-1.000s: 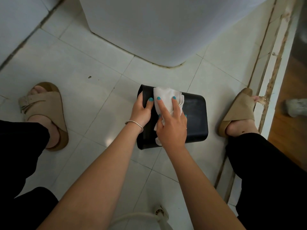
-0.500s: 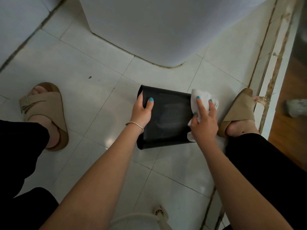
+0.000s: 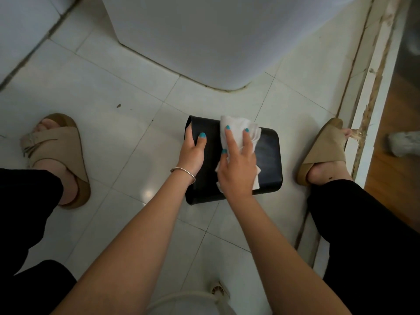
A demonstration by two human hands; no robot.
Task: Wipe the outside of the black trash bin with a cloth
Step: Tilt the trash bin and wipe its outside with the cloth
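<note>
The black trash bin [image 3: 269, 160] lies on its side on the white tiled floor, its open rim pointing left. My left hand [image 3: 192, 153] grips that rim, thumb on the outside wall. My right hand [image 3: 238, 169] presses a crumpled white cloth [image 3: 236, 127] flat against the bin's upper side, near the middle. The hands hide most of the bin's left half.
A large white appliance [image 3: 204, 37] stands just beyond the bin. My feet in tan sandals sit left [image 3: 56, 153] and right [image 3: 325, 153] of it. A worn door threshold [image 3: 368, 105] runs along the right, with wooden floor past it. A white cord [image 3: 181, 296] lies near the bottom edge.
My right hand has slid the cloth from the bin's right end back leftward to the middle of its side. The left hand and the bin have stayed put.
</note>
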